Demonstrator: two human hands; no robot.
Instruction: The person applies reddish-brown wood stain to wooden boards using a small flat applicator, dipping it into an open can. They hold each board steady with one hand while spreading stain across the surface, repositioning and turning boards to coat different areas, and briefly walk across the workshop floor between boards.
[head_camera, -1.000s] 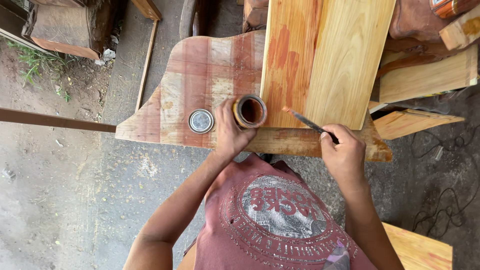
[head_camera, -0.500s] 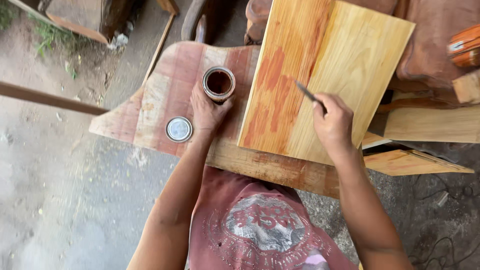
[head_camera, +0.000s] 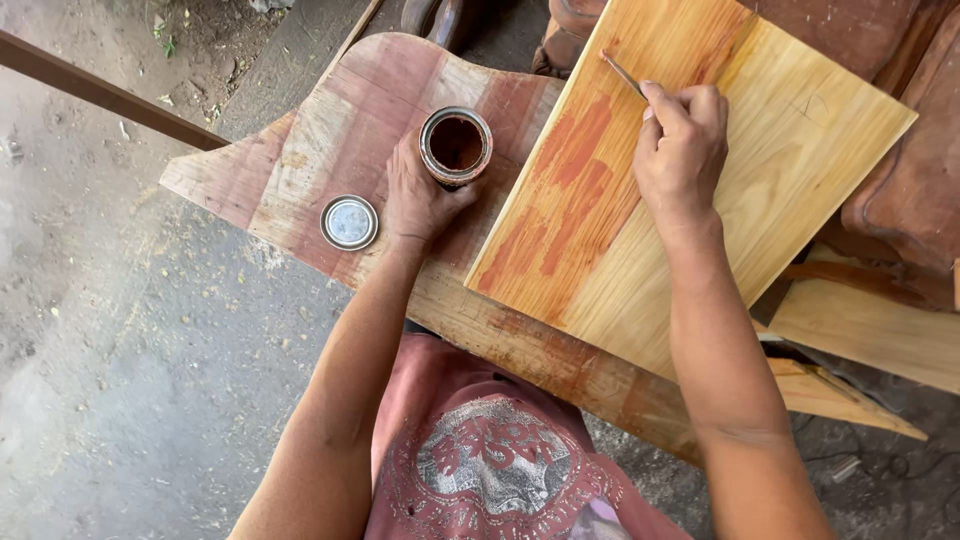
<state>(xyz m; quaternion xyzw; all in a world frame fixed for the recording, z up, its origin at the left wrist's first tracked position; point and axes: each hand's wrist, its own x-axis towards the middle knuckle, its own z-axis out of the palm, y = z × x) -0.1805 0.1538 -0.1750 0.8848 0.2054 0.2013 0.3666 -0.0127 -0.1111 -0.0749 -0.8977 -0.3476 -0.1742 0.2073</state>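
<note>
My left hand (head_camera: 418, 196) grips a small open tin (head_camera: 456, 146) of dark reddish-brown stain, standing upright on a curved, stained wooden board (head_camera: 330, 130). My right hand (head_camera: 682, 145) holds a thin brush (head_camera: 624, 74) whose tip touches a pale rectangular wooden plank (head_camera: 780, 170). The plank lies tilted across the curved board. Its left half carries orange-red streaks of stain; its right half is bare light wood. The tin's round metal lid (head_camera: 349, 222) lies flat on the curved board, left of my left hand.
A dark wooden slat (head_camera: 100, 92) runs diagonally at the upper left over a dusty concrete floor (head_camera: 130, 380). Reddish-brown furniture pieces (head_camera: 910, 190) and pale wood offcuts (head_camera: 870, 330) crowd the right side. My red printed shirt (head_camera: 490, 460) fills the bottom centre.
The view has shifted and tilted. My right hand moved the brush up the plank toward its far end. My left hand stayed on the tin.
</note>
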